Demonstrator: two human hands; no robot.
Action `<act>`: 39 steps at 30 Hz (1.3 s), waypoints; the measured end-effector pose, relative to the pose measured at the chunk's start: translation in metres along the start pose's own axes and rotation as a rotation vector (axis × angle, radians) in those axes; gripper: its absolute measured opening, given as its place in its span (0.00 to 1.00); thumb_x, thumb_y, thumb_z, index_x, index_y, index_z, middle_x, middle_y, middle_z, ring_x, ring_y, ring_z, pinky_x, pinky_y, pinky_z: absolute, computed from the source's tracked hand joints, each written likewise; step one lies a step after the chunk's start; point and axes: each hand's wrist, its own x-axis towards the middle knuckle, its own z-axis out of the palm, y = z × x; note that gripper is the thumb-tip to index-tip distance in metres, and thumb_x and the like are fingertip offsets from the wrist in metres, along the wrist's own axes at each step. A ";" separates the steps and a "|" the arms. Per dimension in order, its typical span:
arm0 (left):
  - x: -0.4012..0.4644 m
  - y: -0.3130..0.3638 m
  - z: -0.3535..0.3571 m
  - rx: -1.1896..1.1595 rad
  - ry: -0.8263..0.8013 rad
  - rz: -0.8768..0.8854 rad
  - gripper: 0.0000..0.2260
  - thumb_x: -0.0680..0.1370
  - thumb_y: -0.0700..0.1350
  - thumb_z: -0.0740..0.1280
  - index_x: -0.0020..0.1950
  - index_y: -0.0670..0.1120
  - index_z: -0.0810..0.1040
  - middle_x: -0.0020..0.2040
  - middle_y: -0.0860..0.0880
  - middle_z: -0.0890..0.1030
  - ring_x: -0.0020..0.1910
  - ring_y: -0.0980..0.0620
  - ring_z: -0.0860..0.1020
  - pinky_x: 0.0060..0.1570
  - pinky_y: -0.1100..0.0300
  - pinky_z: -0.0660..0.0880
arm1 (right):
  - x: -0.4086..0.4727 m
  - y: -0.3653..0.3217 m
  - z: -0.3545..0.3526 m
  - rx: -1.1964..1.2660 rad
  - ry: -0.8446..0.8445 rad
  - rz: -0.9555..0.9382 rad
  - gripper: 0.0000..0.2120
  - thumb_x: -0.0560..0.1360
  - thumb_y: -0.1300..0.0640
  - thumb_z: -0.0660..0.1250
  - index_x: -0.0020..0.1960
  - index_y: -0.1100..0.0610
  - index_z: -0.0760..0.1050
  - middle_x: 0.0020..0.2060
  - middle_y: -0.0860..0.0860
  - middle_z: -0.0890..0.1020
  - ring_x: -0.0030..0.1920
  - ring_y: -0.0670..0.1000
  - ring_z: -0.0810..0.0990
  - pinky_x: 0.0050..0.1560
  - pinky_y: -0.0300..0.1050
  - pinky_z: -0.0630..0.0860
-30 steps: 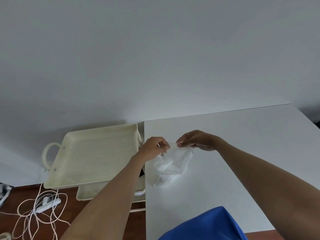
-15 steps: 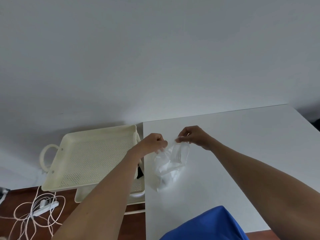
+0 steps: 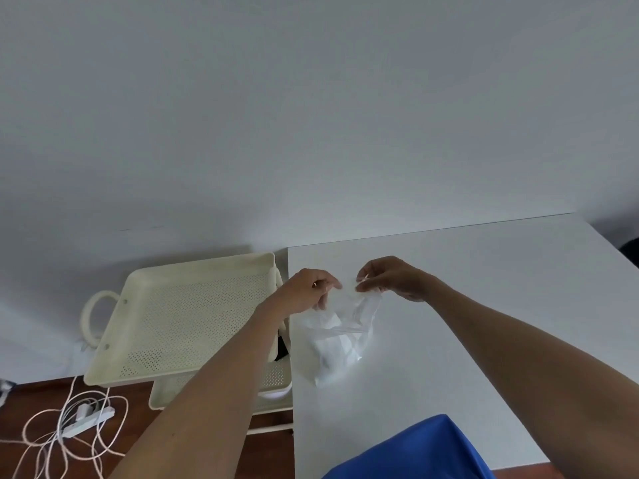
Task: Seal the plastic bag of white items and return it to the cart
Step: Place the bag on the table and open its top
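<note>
a fold of blue clothing fills the bottom edge of the head view, and two bare forearms reach out over it across a white table. below the hands a clear plastic bag hangs with its lower end resting on the tabletop, the white items slumped in the bottom near the table's left edge. the bag's long axis runs from that low end up and away to its mouth, which is stretched side to side between the two hands. the left hand is pinched shut on the left corner of the mouth; the right hand is pinched shut on the right corner, thumb against fingertips. the two grips sit close together, with a short run of film between them, so the seal line lies across the person's body, and pressing it closed looks likely to run along that line from one pinch toward the other. whether any of it is already closed cannot be told. beyond and to the left stands the cream cart, its perforated top tray just beside the table edge and nearer the left hand. a tangle of white cable lies on the floor below it.
</note>
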 end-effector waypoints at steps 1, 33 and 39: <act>0.000 0.000 -0.002 0.000 -0.021 -0.026 0.13 0.83 0.38 0.59 0.56 0.47 0.83 0.34 0.49 0.81 0.36 0.54 0.81 0.42 0.60 0.80 | 0.001 0.000 0.004 0.022 0.027 -0.028 0.07 0.71 0.66 0.78 0.48 0.61 0.83 0.40 0.54 0.83 0.43 0.52 0.79 0.46 0.44 0.75; -0.009 0.002 -0.004 -0.021 0.030 -0.047 0.08 0.80 0.49 0.70 0.55 0.47 0.80 0.49 0.46 0.82 0.38 0.53 0.82 0.32 0.65 0.75 | 0.001 -0.014 0.015 -0.061 -0.150 0.054 0.11 0.72 0.61 0.79 0.53 0.58 0.82 0.45 0.53 0.85 0.47 0.50 0.83 0.51 0.43 0.79; -0.009 -0.004 0.001 0.028 0.045 -0.080 0.05 0.80 0.47 0.69 0.50 0.46 0.80 0.39 0.51 0.80 0.31 0.56 0.76 0.30 0.65 0.74 | -0.007 -0.004 0.008 -0.200 -0.133 0.062 0.10 0.69 0.56 0.82 0.45 0.56 0.81 0.38 0.49 0.84 0.38 0.46 0.80 0.41 0.38 0.77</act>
